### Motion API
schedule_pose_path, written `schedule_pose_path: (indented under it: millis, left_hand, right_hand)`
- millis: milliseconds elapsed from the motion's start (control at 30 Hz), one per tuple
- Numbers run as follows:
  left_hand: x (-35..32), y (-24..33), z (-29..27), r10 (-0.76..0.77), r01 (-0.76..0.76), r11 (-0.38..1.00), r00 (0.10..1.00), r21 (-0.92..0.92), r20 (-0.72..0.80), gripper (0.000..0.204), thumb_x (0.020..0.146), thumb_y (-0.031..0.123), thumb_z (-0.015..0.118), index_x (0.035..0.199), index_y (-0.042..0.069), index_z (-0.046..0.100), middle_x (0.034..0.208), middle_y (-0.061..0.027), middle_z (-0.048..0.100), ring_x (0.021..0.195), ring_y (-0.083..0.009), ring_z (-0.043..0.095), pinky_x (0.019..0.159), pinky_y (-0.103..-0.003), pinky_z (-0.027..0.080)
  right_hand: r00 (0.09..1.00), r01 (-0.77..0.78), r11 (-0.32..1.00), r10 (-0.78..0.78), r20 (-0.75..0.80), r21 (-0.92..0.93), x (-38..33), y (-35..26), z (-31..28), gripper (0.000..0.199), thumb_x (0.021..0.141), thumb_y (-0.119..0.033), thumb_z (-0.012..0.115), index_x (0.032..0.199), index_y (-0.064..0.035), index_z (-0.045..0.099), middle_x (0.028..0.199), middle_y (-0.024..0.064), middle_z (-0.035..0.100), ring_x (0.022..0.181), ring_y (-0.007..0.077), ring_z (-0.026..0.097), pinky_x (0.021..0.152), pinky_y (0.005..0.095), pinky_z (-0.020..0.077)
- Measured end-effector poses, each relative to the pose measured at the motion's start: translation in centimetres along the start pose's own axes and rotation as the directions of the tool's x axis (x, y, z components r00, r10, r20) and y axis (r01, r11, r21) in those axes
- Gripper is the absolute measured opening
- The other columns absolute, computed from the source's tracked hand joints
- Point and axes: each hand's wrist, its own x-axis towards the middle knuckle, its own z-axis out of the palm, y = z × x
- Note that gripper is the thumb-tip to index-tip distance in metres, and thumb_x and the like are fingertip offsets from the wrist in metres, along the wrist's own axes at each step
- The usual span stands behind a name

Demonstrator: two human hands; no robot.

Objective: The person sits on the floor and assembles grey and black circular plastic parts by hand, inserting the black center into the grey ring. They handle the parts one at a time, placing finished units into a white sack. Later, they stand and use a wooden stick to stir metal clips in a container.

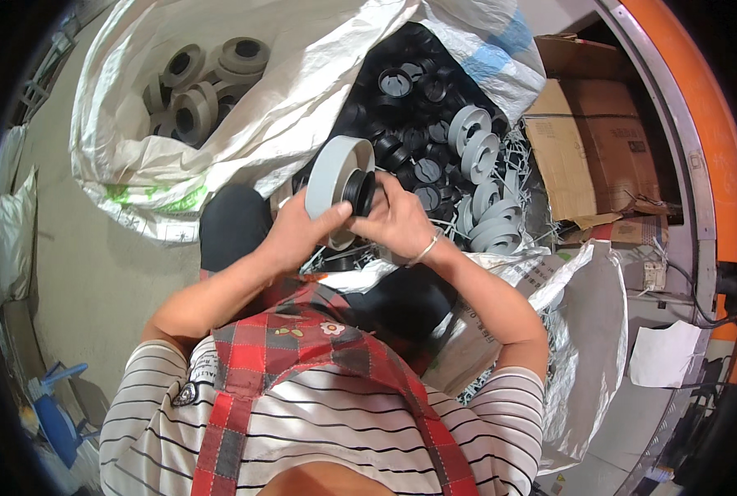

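We hold a grey disc [333, 178] up in front of us, above our lap, with a black ring [360, 192] seated against its centre. Our left hand [298, 234] grips the disc by its lower rim, fingers curled behind and thumb across the front. Our right hand [397, 221] pinches the ring from the right, fingertips closed on it, pressing it toward the disc.

As we judge it, the ring sits on the hub but whether it is fully home we cannot tell; the fit looks to be mid-way.

A row of grey discs [484, 186] already carrying black centres stands along the right edge of the black-ring pile [414, 116] in the near sack [484, 58], so several look done. Many loose rings remain there, and bare grey discs [199, 91] lie in the far-left sack [244, 140], so much appears left.

The disc stands on edge, its flat face turned to our right. Its axis, through disc and ring, runs roughly left to right, tipped slightly down on the right.
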Motion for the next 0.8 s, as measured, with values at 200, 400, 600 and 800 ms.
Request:
schedule_pose_path:
  millis: [200, 400, 600, 800]
  left_hand:
    - [3.4, 2.3, -4.6, 0.308, -0.132, 0.791, 0.93, 0.598, -0.201, 0.058, 0.078, 0.022, 0.075, 0.126, 0.001, 0.049, 0.108, -0.0082, 0.059, 0.096, -0.0188, 0.055, 0.085, -0.031, 0.045]
    - [6.5, 8.5, -9.8, 0.799, -0.488, 0.595, 0.447, 0.639, -0.402, 0.083, 0.088, 0.032, 0.065, 0.145, -0.004, 0.017, 0.151, -0.0188, 0.023, 0.14, -0.0273, 0.022, 0.115, -0.039, 0.015]
    - [6.4, 1.6, -5.8, 0.486, -0.256, 0.673, 0.86, 0.694, -0.155, 0.058, 0.083, 0.013, 0.066, 0.135, 0.0, 0.043, 0.141, -0.0167, 0.043, 0.131, -0.0256, 0.04, 0.108, -0.038, 0.032]
    - [7.8, -1.8, -1.0, 0.383, -0.547, 0.433, 0.831, 0.717, 0.403, 0.056, 0.078, 0.011, 0.07, 0.129, 0.0, 0.049, 0.138, -0.0201, 0.043, 0.132, -0.038, 0.036, 0.108, -0.047, 0.032]
  right_hand:
    - [0.961, -0.271, 0.929, 0.247, 0.122, 0.252, 5.1, 4.2, -3.0, 0.064, 0.088, -0.059, 0.051, 0.08, 0.0034, 0.061, 0.074, 0.014, 0.065, 0.066, 0.0221, 0.066, 0.056, 0.0317, 0.053]
    - [0.788, -0.584, 0.436, 0.102, -0.607, -0.685, 13.4, 20.0, -14.5, 0.074, 0.075, -0.057, 0.066, 0.115, 0.0043, 0.058, 0.125, 0.0194, 0.052, 0.122, 0.0346, 0.043, 0.099, 0.0454, 0.0379]
    - [0.72, -0.694, 0.355, 0.34, -0.605, -0.626, 14.9, 26.3, -14.8, 0.073, 0.073, -0.049, 0.073, 0.124, -0.0003, 0.054, 0.135, 0.0108, 0.045, 0.132, 0.0296, 0.032, 0.104, 0.0491, 0.0339]
    - [0.944, -0.33, 0.484, 0.157, -0.291, -0.81, 10.0, 17.1, -10.4, 0.052, 0.065, -0.033, 0.076, 0.103, 0.0001, 0.064, 0.116, 0.0084, 0.051, 0.114, 0.028, 0.044, 0.092, 0.0441, 0.0395]
